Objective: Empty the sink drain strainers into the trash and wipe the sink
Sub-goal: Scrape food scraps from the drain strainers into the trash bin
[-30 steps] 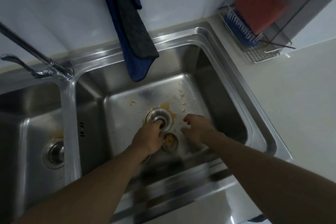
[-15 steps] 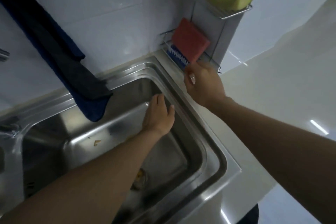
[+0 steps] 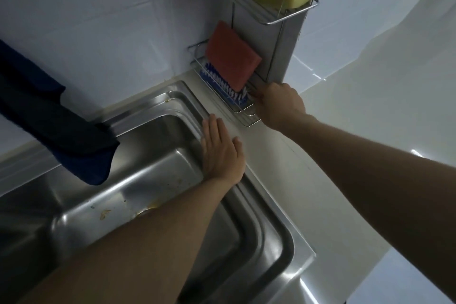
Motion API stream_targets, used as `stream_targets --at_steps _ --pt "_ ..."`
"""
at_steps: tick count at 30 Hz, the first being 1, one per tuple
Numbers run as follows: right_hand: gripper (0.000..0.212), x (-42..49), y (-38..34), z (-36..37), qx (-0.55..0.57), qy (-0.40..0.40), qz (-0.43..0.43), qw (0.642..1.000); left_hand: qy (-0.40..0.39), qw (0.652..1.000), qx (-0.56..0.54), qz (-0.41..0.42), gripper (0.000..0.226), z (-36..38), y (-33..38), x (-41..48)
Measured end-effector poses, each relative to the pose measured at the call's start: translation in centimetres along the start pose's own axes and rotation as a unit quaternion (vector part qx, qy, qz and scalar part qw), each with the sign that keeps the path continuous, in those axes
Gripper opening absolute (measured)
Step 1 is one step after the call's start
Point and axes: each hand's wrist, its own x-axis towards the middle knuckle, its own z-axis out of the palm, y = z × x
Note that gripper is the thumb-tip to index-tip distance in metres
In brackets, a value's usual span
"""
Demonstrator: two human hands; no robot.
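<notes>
— Beside the steel sink, what are the hands doing?
— Left hand is lying flat, fingers spread, on the rim. Right hand is reaching into the wire rack by the red sponge; its grip I cannot tell.

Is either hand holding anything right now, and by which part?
Nothing is clearly held. The left hand lies flat and open on the sink rim. The right hand reaches into the wire rack beside the brush; no grasp is visible.
</notes>
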Motion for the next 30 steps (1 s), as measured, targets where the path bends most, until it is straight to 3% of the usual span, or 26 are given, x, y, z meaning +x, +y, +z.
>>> stream_targets --at_steps 12,20,25,30 --pt "0.019 -0.3 -0.9 -0.3 -0.022 0.034 0.031 0.999 -0.023 1.000 0.020 0.007 0.064 -0.1 -0.2 0.4" --pt "0.017 -3.1 0.2 -0.9 -0.068 0.109 -0.041 0.991 -0.144 0.988 0.006 0.050 0.066 -2.8 -1.2 0.3" --pt "0.028 -6.4 0.4 0.1 0.017 0.133 -0.003 0.991 -0.183 0.978 -0.035 0.093 0.060 -5.6 -3.6 -1.7" --pt "0.034 -10.1 -0.7 2.3 0.131 0.059 -0.062 0.988 -0.142 0.984 -0.041 0.096 0.050 -8.4 -7.2 -4.5"
